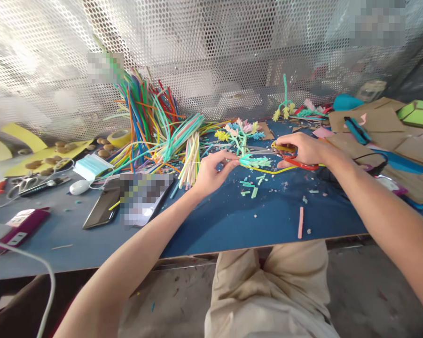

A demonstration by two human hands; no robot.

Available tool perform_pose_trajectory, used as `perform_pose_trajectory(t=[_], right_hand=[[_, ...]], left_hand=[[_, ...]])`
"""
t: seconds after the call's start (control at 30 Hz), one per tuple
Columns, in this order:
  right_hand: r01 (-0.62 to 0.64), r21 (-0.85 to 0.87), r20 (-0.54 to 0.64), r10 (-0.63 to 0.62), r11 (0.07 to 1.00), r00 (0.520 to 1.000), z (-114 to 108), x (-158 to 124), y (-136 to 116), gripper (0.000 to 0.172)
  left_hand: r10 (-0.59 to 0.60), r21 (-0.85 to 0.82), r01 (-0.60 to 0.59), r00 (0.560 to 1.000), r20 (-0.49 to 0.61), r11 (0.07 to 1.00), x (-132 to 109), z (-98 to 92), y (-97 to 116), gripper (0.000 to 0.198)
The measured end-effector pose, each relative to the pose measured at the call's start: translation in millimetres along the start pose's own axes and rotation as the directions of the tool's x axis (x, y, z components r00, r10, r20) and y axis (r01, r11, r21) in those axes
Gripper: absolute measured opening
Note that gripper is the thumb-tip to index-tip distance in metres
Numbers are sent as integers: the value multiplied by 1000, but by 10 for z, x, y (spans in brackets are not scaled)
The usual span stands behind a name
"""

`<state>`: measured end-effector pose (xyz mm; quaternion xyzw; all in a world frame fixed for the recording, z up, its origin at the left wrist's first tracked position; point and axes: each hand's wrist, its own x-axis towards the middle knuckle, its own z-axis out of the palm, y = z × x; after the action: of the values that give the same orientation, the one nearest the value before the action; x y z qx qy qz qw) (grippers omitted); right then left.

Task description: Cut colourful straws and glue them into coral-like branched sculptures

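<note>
Near the middle of the table, my left hand (215, 172) pinches the end of a teal pipe cleaner piece (254, 161) with a leafy, branched shape. My right hand (301, 149) is wrapped round a pair of scissors (305, 165) with red and yellow handles, blades toward my left hand. Just beyond the teal piece stands a pipe cleaner flower bunch (238, 133) in yellow, pink and blue on green stems. A long yellow pipe cleaner (268, 172) passes below both hands. Short green offcuts (254, 192) lie in front of them.
A big heap of coloured pipe cleaners (144, 112) leans on the perforated metal panel (232, 42). Two phones (104, 206) lie left, near a face mask (92, 166) and a white mouse (79, 187). Cardboard pieces (370, 112) and a box cutter (357, 130) are right.
</note>
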<state>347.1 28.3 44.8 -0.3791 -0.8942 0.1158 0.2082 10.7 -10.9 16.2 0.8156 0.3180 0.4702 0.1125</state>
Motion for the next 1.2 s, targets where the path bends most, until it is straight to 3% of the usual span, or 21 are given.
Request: perform_pose_trajectory(t=[0.17,0.4,0.77,1.2], right_hand=[[32,100,11,-34,995,999,35,28,-168,48],[15,147,12,-17,989,1000,35,19,-218,47],[162,77,-118,-152,984,981,201,74,-249,46],[195,-31,-184,-197,980,963,356,97,-171,40]], left_hand=[[-73,-161,75,997,22,984,11,3,36,41],[-47,-125,48,999,6,991,39,-36,93,44],[69,-10,-69,998,-16,998,10,-35,87,33],[-47,-69,43,997,-57,997,8,11,134,37]])
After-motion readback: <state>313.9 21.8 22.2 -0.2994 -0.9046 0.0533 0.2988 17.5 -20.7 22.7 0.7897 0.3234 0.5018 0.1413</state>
